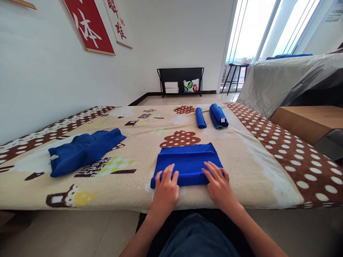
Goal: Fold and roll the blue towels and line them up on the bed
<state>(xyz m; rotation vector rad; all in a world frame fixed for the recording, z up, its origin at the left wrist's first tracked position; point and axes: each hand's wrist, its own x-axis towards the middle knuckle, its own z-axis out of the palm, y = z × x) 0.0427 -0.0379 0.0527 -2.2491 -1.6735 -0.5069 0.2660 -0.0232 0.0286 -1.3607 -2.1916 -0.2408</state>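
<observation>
A blue cloth (pixel 187 160) lies folded into a rectangle near the front edge of the patterned blanket (pixel 128 192), with a raised fold along its near side. On the left part of that fold rests my left hand (pixel 166 187), fingers curled over the cloth. My right hand (pixel 218 182) has its fingertips on the right part of the same fold. Whether the fingers pinch the fabric from below is hidden.
A crumpled blue garment (pixel 85 150) lies at the left of the blanket. Two blue rolls, one thin (pixel 200 118) and one thicker (pixel 218 116), lie at the back right. Beyond stand a black rack (pixel 180 76) and a cardboard box (pixel 302 121).
</observation>
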